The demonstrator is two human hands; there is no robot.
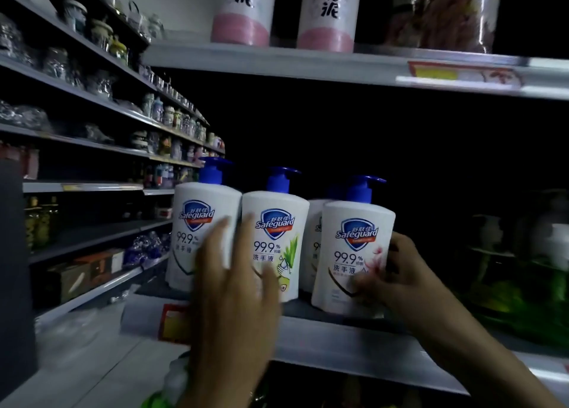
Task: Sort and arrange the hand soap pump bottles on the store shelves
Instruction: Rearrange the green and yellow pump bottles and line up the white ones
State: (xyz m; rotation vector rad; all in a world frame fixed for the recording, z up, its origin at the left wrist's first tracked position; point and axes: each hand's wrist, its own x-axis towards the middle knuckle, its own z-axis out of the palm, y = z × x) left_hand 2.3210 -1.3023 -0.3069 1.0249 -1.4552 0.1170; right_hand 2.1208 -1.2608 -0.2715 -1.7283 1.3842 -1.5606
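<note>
— Where are the bottles standing?
— Three are standing upright along the front of the shelf (338, 343): the left bottle (203, 223), the middle bottle (277, 241) touching it, and the right bottle (354, 247) slightly apart. A fourth bottle (315, 223) is peeking out behind, between middle and right.
— What is the left hand (234, 281) doing?
— Reaching up, fingers straight and spread across the left and middle bottles' fronts. Blur is hiding whether it is pressing.
— And the right hand (397, 272)?
— It is curling round the right bottle's lower side, gripping it.
— Anything else?
— A red tag (172, 321) is hanging on the shelf edge.
</note>
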